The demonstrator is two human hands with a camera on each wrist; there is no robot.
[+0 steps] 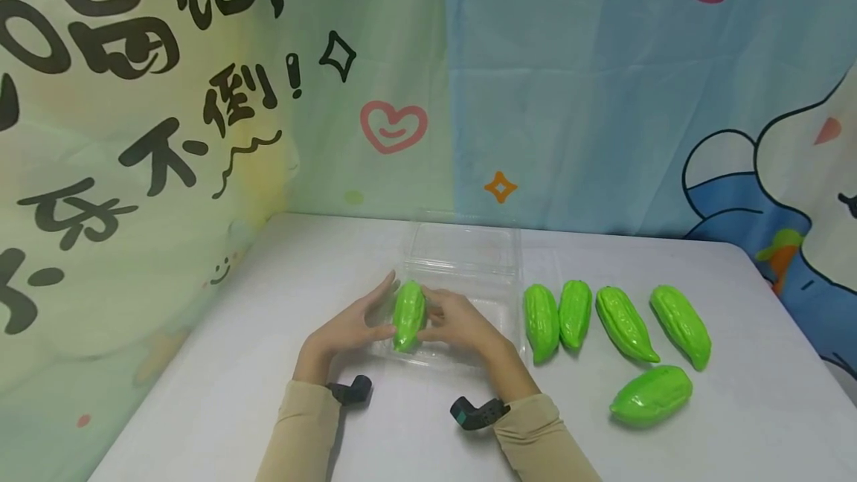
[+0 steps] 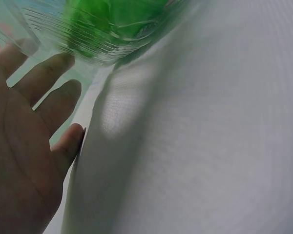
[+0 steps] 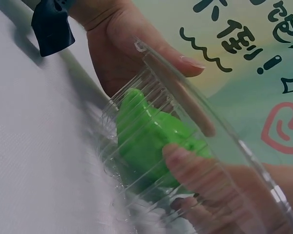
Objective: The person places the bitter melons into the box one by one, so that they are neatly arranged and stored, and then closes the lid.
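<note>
Bitter-melon toy (image 1: 408, 315) sits at the left edge of a clear plastic tray (image 1: 469, 259) on the table (image 1: 736, 422), the left hand (image 1: 351, 329) open beside it, the right hand (image 1: 458, 322) apparently pinching it. Light tray may slide or tip if nudged.

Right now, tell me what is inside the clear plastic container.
One green bitter gourd lies in the clear plastic container, with the left hand and the right hand on either side of it. Anything under the right hand is hidden.
</note>
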